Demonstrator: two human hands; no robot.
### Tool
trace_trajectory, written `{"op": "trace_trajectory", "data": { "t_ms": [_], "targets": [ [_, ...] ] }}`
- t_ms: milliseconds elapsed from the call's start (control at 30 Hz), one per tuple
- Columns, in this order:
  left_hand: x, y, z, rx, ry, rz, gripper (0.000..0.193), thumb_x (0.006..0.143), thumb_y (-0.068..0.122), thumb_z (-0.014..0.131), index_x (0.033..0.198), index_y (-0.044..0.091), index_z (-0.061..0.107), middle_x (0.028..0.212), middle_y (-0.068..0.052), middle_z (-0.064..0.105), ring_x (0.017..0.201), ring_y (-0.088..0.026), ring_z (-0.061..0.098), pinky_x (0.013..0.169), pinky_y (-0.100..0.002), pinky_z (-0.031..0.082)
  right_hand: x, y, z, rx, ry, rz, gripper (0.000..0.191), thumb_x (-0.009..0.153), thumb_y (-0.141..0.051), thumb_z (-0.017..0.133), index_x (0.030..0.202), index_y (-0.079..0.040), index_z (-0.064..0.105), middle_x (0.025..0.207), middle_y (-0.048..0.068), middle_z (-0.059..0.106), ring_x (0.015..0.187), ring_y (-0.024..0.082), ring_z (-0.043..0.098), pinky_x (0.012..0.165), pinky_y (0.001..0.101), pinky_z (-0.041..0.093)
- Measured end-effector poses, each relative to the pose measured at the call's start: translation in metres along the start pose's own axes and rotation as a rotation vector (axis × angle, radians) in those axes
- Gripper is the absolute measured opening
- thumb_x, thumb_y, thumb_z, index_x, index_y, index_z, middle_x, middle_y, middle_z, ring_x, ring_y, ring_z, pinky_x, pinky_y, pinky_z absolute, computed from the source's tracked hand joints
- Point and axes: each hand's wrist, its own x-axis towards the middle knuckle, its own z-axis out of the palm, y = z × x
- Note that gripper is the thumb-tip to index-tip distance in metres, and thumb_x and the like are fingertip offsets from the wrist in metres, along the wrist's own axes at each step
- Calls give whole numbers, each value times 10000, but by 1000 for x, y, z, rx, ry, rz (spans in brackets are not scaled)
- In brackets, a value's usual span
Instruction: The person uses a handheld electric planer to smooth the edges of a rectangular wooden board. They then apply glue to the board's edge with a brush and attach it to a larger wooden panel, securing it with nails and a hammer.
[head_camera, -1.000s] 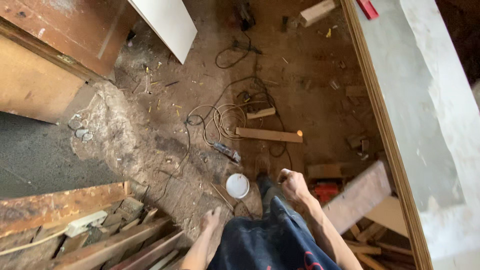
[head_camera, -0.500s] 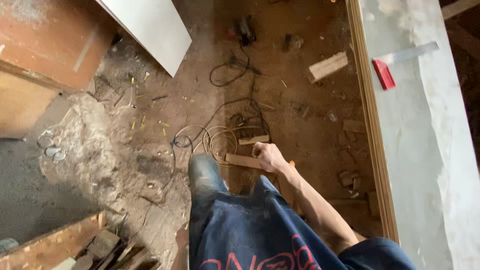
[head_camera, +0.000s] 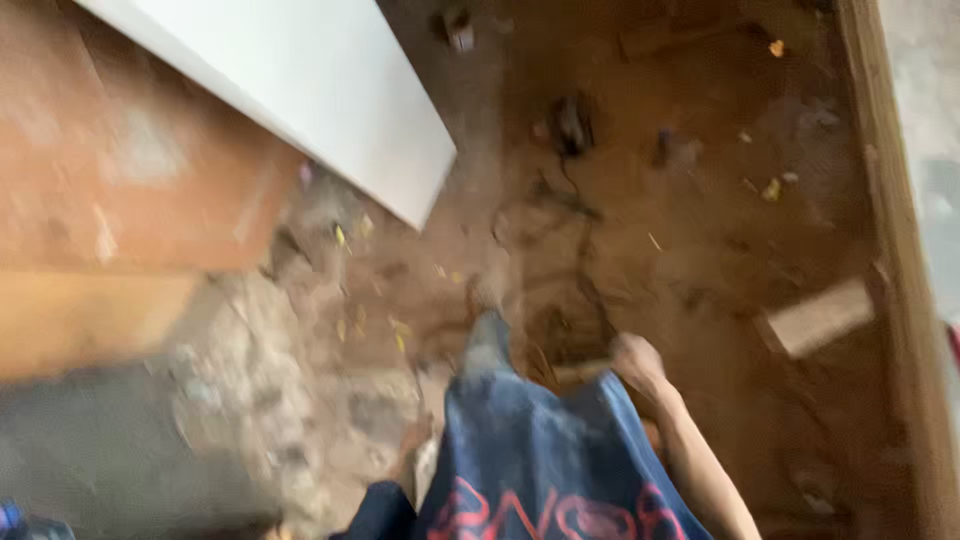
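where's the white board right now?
Head view, upper left: the white board slants down over the dirt floor, beside a reddish wood panel. It lies well apart from the right hand.

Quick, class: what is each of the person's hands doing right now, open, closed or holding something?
Left hand: not in view.
Right hand: closed on the end of a short pale wooden strip; blur hides the fingers.

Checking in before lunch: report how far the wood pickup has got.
Done: nothing clearly finished; the frame is blurred. In hand: the right hand is at a short wood strip on the dirt floor. Left: a wood block lies near the wooden beam; left hand unseen.
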Motion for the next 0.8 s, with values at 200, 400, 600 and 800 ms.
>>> {"op": "trace_trajectory", "data": {
  "t_ms": [200, 400, 600, 800],
  "targets": [
    [155, 134, -130, -206, 195, 266, 589, 979, 531, 470, 1123, 7, 697, 1096, -279, 719, 1068, -435, 688, 890, -520, 530, 88, -16, -3, -181, -358, 445, 332, 898, -395, 635, 946, -121, 816, 1008, 151, 796, 986, 333, 769, 879, 425, 607],
    [287, 231, -178, -632, 61, 209, 403, 983, 376, 577, 1210, 57, 672, 1061, -95, 740, 809, -152, 696, 667, -307, 513, 159, -10, 39, -38, -284, 396, 229, 767, -331, 670, 795, -129, 773, 898, 167, 768, 895, 367, 735, 792, 489, 594],
    [330, 239, -171, 393, -128, 434, 505, 995, 487, 490, 1050, 55, 746, 954, -141, 778, 925, -295, 741, 880, -434, 552, 212, -1, 72, 563, 112, 639, 597, 911, -628, 697, 1066, -54, 751, 1077, 290, 651, 1010, 515, 617, 827, 575, 498],
    [400, 256, -174, 1072, -404, 378, 455, 1016, 414, 543, 1115, 18, 743, 988, -160, 775, 906, -281, 726, 810, -423, 541, 190, -22, 142, 626, 539, 871, 282, 853, -233, 567, 801, -4, 723, 901, 277, 710, 862, 472, 693, 779, 547, 566]
  ]
}}
